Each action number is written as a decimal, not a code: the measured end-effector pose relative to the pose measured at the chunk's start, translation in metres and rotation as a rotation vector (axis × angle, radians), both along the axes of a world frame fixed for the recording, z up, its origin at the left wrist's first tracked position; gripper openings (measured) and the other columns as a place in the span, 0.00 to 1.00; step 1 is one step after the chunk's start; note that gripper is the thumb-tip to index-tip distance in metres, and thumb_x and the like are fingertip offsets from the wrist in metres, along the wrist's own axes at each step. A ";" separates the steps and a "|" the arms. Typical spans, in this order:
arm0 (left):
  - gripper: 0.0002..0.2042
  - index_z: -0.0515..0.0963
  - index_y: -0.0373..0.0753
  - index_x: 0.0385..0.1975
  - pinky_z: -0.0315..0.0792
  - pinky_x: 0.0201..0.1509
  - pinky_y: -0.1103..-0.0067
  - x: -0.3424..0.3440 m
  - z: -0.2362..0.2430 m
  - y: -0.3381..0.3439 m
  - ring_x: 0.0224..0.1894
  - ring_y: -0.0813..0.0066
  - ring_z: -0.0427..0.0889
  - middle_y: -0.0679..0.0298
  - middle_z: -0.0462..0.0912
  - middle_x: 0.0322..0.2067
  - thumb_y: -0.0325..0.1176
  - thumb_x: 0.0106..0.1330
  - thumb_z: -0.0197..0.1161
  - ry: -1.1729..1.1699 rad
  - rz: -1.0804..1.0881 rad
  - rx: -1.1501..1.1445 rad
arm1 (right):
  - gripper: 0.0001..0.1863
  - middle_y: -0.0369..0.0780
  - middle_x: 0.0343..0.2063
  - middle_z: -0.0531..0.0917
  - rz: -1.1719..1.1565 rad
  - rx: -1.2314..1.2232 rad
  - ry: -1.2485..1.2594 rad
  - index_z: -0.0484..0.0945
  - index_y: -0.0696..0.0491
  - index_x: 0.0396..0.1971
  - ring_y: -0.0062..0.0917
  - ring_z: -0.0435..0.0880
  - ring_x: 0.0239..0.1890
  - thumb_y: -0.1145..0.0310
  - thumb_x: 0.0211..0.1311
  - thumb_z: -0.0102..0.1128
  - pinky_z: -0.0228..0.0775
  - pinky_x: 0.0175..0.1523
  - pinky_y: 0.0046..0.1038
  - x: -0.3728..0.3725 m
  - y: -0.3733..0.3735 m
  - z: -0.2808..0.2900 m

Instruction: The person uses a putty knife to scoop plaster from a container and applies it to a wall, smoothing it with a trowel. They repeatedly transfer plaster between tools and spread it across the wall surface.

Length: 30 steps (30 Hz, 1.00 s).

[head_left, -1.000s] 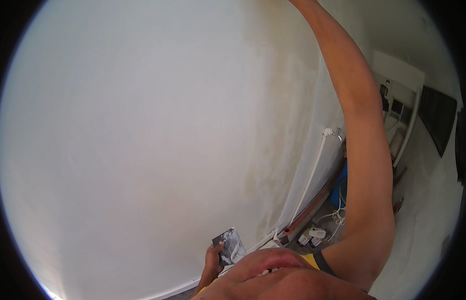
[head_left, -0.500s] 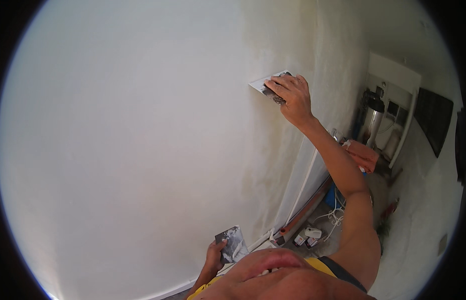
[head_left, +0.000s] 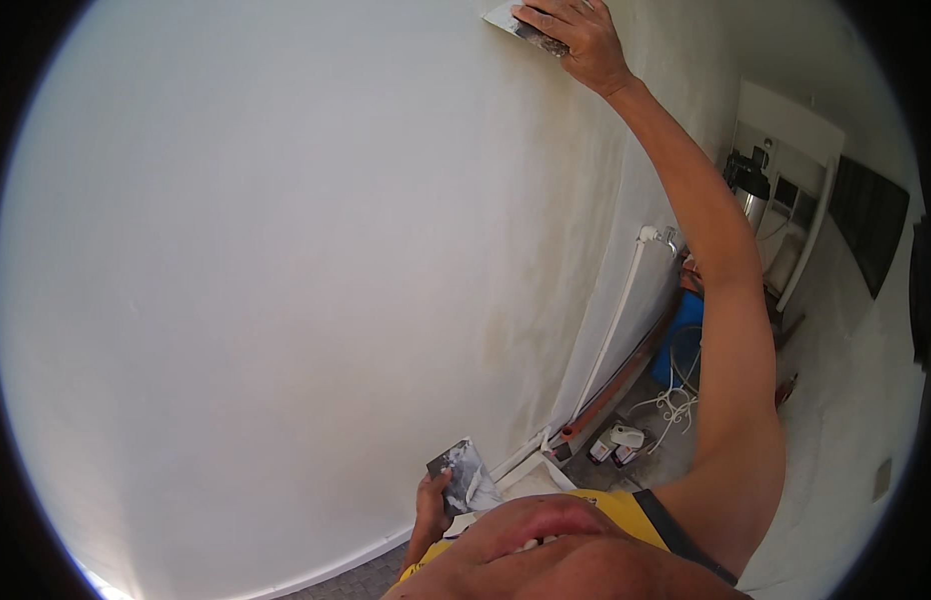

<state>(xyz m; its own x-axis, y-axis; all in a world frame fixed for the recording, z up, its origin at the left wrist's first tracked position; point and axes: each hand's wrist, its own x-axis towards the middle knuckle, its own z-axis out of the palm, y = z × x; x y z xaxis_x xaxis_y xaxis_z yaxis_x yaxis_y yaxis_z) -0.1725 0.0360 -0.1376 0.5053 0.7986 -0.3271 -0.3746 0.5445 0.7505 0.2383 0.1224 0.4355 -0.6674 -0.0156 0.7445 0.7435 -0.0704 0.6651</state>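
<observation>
High on the pale wall (head_left: pixel 286 250), my right hand (head_left: pixel 598 50) grips a wide putty knife (head_left: pixel 541 38) with a dark, smeared body. Its light blade lies against the wall near the upper edge of view. Low down, close to my body, my left hand (head_left: pixel 431 508) holds a flat, dark grey plate (head_left: pixel 470 475) by its edge, the thumb on top. White paste is smeared over that plate. Brownish, damp-looking patches (head_left: pixel 551 260) run down the wall below the putty knife.
A white pipe (head_left: pixel 614 325) with a metal tap stands along the wall at right. Beside it are an orange-brown pipe (head_left: pixel 626 380), a blue container (head_left: pixel 676 340), a white wire stand (head_left: pixel 674 407) and small containers (head_left: pixel 627 437) on the floor.
My right hand has moved up the wall with the putty knife, the arm reaching further. My left hand and its plate have shifted only slightly.
</observation>
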 end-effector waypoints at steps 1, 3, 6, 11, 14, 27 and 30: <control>0.13 0.76 0.34 0.53 0.84 0.49 0.67 0.001 0.001 -0.001 0.42 0.65 0.88 0.60 0.86 0.43 0.28 0.72 0.56 0.008 0.011 -0.004 | 0.32 0.28 0.57 0.84 -0.034 -0.013 0.055 0.83 0.36 0.59 0.27 0.80 0.61 0.81 0.54 0.66 0.62 0.69 0.40 0.015 -0.001 -0.026; 0.13 0.76 0.34 0.54 0.84 0.49 0.67 0.000 0.003 -0.002 0.43 0.65 0.88 0.59 0.86 0.43 0.28 0.72 0.56 0.003 0.004 -0.022 | 0.30 0.28 0.60 0.83 0.052 -0.019 0.164 0.84 0.35 0.59 0.29 0.79 0.63 0.77 0.57 0.69 0.59 0.71 0.41 0.037 0.000 -0.085; 0.14 0.75 0.34 0.55 0.84 0.50 0.67 -0.002 0.007 -0.007 0.44 0.64 0.88 0.58 0.85 0.45 0.28 0.73 0.56 -0.013 -0.002 -0.040 | 0.27 0.32 0.57 0.84 -0.051 -0.141 0.325 0.84 0.38 0.57 0.33 0.80 0.60 0.76 0.56 0.69 0.59 0.70 0.44 0.051 -0.016 -0.167; 0.16 0.74 0.34 0.59 0.81 0.57 0.65 0.020 0.037 -0.006 0.49 0.62 0.87 0.58 0.85 0.49 0.31 0.75 0.54 -0.305 -0.009 -0.083 | 0.29 0.43 0.58 0.83 0.558 -0.541 0.851 0.81 0.52 0.60 0.39 0.79 0.63 0.86 0.57 0.59 0.65 0.70 0.44 -0.019 -0.092 -0.280; 0.17 0.74 0.36 0.60 0.76 0.63 0.65 0.061 0.080 0.016 0.52 0.63 0.85 0.58 0.85 0.51 0.36 0.76 0.54 -0.468 -0.034 -0.126 | 0.25 0.47 0.61 0.80 0.876 -0.877 0.640 0.77 0.58 0.63 0.46 0.81 0.61 0.81 0.64 0.60 0.69 0.68 0.45 -0.086 -0.148 -0.320; 0.16 0.76 0.34 0.57 0.86 0.46 0.68 0.090 0.173 0.001 0.39 0.64 0.89 0.57 0.87 0.44 0.36 0.77 0.53 -0.614 0.036 0.115 | 0.33 0.43 0.60 0.81 0.235 -0.541 0.735 0.77 0.50 0.62 0.41 0.79 0.62 0.91 0.58 0.47 0.72 0.66 0.39 0.038 -0.103 -0.208; 0.17 0.74 0.34 0.59 0.83 0.52 0.67 0.101 0.161 -0.004 0.46 0.64 0.88 0.58 0.85 0.49 0.34 0.76 0.56 -0.532 0.045 0.109 | 0.31 0.41 0.61 0.80 0.235 -0.135 0.826 0.77 0.47 0.64 0.39 0.80 0.61 0.85 0.60 0.53 0.73 0.63 0.39 0.078 -0.034 -0.072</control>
